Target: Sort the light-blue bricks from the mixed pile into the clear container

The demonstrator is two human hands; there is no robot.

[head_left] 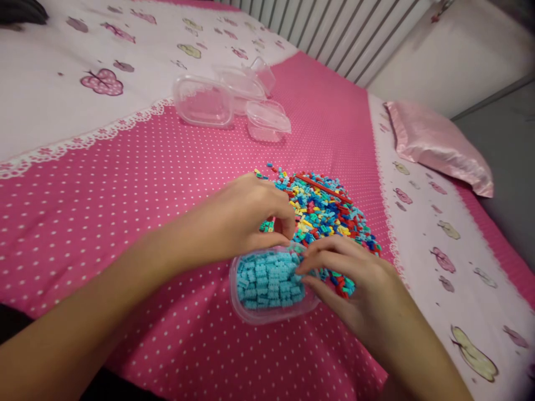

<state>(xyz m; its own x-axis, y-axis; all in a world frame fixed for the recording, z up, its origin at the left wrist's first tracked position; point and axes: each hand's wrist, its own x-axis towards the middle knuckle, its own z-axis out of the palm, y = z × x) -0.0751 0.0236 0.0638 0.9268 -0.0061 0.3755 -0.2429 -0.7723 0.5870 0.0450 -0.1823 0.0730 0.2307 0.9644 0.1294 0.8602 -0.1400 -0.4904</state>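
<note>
A clear plastic tub (pixel 267 317) rests on the bed in front of me, filled with neatly packed light blue toy bricks (pixel 267 278). Over its far rim is my left hand (pixel 263 209), thumb and forefinger pinched together; whatever is between them is hidden. From the right, my right hand (pixel 355 273) reaches over the tub's side. Its fingertips come together at the bricks' right edge, and I cannot make out what they grip. Just beyond both hands spreads a pile of loose toy bricks (pixel 321 214) in red, yellow, blue and green, partly covered by the hands.
Several clear plastic containers (pixel 203 103) stand farther back on the pink dotted bedsheet (pixel 137 167). A long red stick-like piece (pixel 324 188) lies across the brick pile. To the right is a pink satin pillow (pixel 438 142); a slatted white headboard (pixel 330 33) rises behind.
</note>
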